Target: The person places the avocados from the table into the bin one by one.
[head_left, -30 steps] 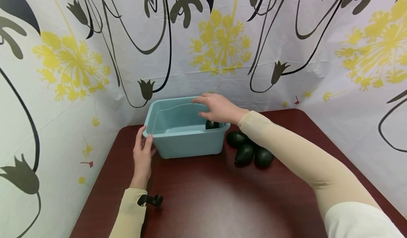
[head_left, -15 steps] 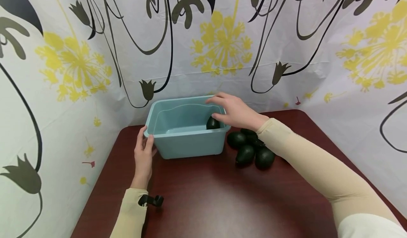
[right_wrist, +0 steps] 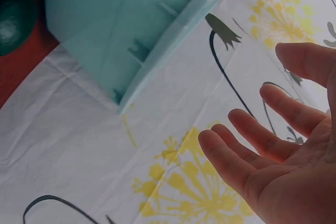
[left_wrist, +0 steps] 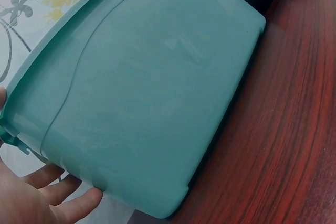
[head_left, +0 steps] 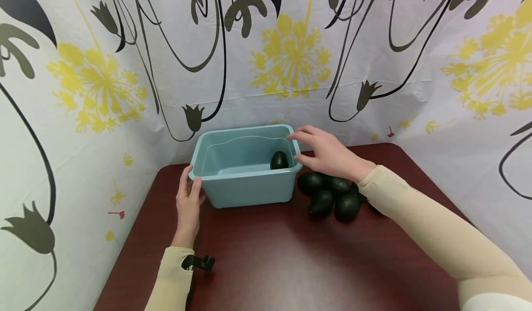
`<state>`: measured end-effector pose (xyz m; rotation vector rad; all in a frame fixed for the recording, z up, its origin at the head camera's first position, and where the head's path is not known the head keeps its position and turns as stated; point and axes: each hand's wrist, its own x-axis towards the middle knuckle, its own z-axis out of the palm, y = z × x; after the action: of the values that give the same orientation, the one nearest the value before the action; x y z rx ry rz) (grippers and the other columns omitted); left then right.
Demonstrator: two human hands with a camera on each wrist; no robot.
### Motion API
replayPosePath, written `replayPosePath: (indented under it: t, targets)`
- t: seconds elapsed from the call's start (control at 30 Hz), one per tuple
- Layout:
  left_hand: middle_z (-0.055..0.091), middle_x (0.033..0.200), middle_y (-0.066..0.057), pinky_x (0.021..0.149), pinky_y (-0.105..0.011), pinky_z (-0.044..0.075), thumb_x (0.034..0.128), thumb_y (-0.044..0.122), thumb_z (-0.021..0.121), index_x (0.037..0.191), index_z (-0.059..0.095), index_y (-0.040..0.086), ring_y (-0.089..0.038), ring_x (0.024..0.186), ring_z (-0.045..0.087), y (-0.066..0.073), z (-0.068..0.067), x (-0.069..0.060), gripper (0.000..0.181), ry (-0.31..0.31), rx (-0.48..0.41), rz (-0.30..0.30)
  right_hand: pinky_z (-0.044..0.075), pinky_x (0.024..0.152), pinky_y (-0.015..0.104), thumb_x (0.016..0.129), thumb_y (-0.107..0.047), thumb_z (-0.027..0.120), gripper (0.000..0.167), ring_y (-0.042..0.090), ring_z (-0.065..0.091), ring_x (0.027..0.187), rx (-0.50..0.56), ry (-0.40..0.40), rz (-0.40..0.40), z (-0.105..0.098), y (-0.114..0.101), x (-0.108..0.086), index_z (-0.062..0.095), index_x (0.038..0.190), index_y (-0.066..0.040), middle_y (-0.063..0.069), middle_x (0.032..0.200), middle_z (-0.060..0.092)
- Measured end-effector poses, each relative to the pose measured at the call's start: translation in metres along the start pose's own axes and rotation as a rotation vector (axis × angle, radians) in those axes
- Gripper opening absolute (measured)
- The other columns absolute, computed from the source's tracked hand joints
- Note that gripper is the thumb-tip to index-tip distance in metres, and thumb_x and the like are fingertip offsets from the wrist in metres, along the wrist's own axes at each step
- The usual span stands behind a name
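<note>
A light blue plastic bin (head_left: 251,191) stands at the back of the table. At its left end my left hand (head_left: 188,205) grips the corner, thumb at the rim and fingers against the end wall (left_wrist: 84,182). One dark green avocado (head_left: 279,160) lies inside, against the bin's right end. Above the right rim is my right hand (head_left: 328,155), its fingers spread and relaxed; the right wrist view shows nothing in the palm (right_wrist: 294,182). Just right of the bin, several more avocados (head_left: 321,203) lie in a cluster, partly hidden beneath the right forearm.
The dark red wooden table (head_left: 266,260) runs toward the person. Patterned white cloth (head_left: 237,103) hangs close behind the bin and along both sides. A black strap with a small mount (head_left: 198,262) sits on the left wrist.
My right hand has drawn back from over the bin toward the right, leaving the avocado inside. More of the cluster shows now. The left hand keeps its place on the bin.
</note>
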<state>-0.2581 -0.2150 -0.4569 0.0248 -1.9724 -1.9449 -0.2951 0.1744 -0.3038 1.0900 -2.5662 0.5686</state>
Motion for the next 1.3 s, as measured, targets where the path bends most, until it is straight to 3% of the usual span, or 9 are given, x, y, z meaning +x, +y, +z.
replayPosePath:
  t: [0.33,0.53,0.97,1.3]
  targets:
    - [0.041,0.15,-0.02,0.1,-0.067,0.038,0.104,0.038,0.056,0.156,0.036,0.03,-0.033,0.131,0.046,0.028,0.005,-0.013,0.056,-0.021,0.0,-0.005,0.047,0.097,0.046,0.094,-0.032,0.073,0.052,0.019,0.052,0.124,-0.013,-0.006,0.068,0.001,0.015,-0.032,0.055,0.143,-0.028,-0.005,0.138,0.051]
    - [0.042,0.15,-0.018,0.1,-0.067,0.038,0.104,0.037,0.056,0.156,0.037,0.031,-0.032,0.132,0.046,0.028,0.006,-0.012,0.055,-0.021,0.003,-0.004,0.048,0.093,0.044,0.094,-0.034,0.072,0.053,0.016,0.055,0.121,0.004,0.002,0.124,0.002,0.023,-0.055,0.053,0.143,-0.032,-0.007,0.139,0.05]
    - [0.041,0.15,-0.02,0.101,-0.067,0.037,0.1046,0.037,0.055,0.156,0.036,0.032,-0.033,0.131,0.046,0.027,0.008,-0.013,0.055,-0.017,0.009,-0.016,0.047,0.095,0.045,0.091,-0.03,0.077,0.044,0.015,0.056,0.117,0.044,0.019,0.225,0.02,0.049,-0.1,0.061,0.131,-0.024,-0.007,0.128,0.058]
    - [0.042,0.149,-0.02,0.1,-0.067,0.038,0.1045,0.039,0.054,0.156,0.036,0.031,-0.032,0.131,0.047,0.027,0.004,-0.012,0.055,-0.009,0.018,-0.019,0.047,0.089,0.046,0.093,-0.032,0.075,0.041,0.02,0.058,0.107,0.063,-0.05,0.285,0.037,0.06,-0.125,0.06,0.129,-0.022,0.0,0.128,0.06]
